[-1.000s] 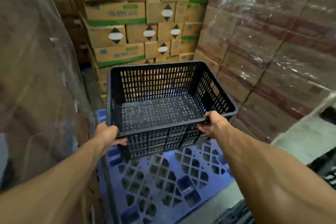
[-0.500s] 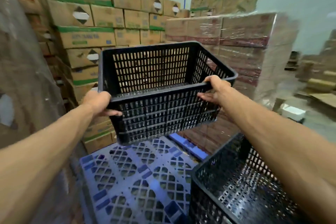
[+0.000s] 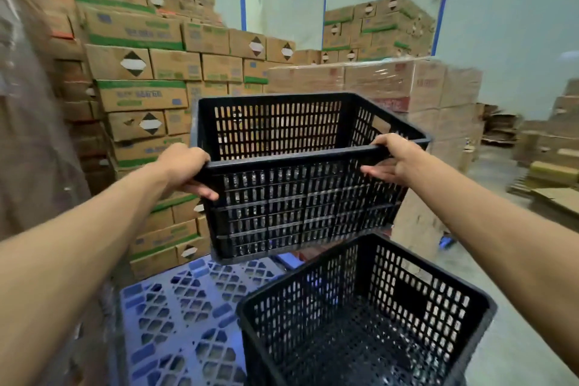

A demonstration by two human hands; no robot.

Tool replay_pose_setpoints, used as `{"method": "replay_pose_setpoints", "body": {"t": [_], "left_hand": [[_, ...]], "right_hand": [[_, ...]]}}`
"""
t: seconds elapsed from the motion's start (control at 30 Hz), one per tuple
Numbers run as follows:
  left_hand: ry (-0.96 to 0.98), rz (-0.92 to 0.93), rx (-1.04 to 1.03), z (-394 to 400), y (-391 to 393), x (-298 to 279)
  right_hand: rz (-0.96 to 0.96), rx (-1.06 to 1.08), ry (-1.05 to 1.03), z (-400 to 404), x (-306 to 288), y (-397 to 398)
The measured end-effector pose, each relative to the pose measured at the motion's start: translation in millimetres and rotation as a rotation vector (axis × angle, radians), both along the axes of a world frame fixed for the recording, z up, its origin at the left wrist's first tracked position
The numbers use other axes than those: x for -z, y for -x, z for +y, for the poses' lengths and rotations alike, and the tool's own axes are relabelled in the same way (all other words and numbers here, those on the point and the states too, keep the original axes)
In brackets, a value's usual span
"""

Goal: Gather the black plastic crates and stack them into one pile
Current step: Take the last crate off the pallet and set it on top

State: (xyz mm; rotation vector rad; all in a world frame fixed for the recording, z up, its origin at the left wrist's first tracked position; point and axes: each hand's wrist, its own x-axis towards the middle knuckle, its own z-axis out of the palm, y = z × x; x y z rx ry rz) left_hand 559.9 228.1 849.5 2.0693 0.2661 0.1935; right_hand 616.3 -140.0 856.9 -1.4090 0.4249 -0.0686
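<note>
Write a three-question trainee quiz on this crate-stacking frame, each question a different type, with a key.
1. True or false: the held crate already sits inside the lower crate.
2. Which part of the held crate do the left hand and right hand grip? A) its base B) its near top rim C) its far wall
3. What colour is the pallet beneath?

Key: 1 false, it is held above and apart; 2 B; 3 blue.

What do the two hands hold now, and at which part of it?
Both hold one black crate in the air by its near top rim: the left hand at the near left corner, the right hand at the near right corner.
</note>
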Motion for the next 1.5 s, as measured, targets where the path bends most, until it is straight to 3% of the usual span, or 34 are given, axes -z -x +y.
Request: {"method": "replay_pose_setpoints", "body": {"t": [0.47, 0.6, 0.73, 0.8, 0.9, 0.97, 1.1, 1.2, 1.33, 1.5], "left_hand": [[-0.075, 0.226, 0.087, -97.2, 105.6, 17.4], [-0.085, 0.321, 0.127, -109.4, 146.4, 34.1], [-0.140, 0.249, 0.114, -124.8, 173.0, 46.8], [-0.197, 0.227, 0.086, -128.8, 179.9, 48.8], [-0.312, 0.203, 0.028, -130.9, 185.7, 48.9], [-0.454, 0.181, -0.048, -133.8, 188.1, 49.8], [-0.706, 0.090, -0.244, -148.1, 190.8, 54.1], [-0.758, -0.056, -0.121, -161.0, 194.4, 52.2], [-0.950, -0.197, 0.108, -191.5, 194.0, 59.7], [-1.113, -0.411, -0.198, -231.4, 203.7, 66.8]], "right_hand": [[0.177, -0.049, 0.040, -91.4, 47.4, 99.0], [0.158, -0.031, 0.233, -106.7, 47.2, 127.8], [0.167, -0.037, 0.388, -122.6, 60.5, 158.8], [0.073, 0.011, 0.499, -124.4, 67.4, 172.0], [-0.174, 0.088, 0.991, -122.6, 74.1, 190.2], [-0.251, -0.057, 1.267, -117.9, 73.6, 198.1], [-0.323, -0.391, 1.542, -107.6, 76.3, 190.3], [-0.433, -0.508, 1.590, -96.0, 79.3, 177.8], [-0.640, -0.420, 1.571, -100.4, 89.3, 161.8], [-0.879, -0.428, 1.425, -128.0, 95.0, 146.9]]}}
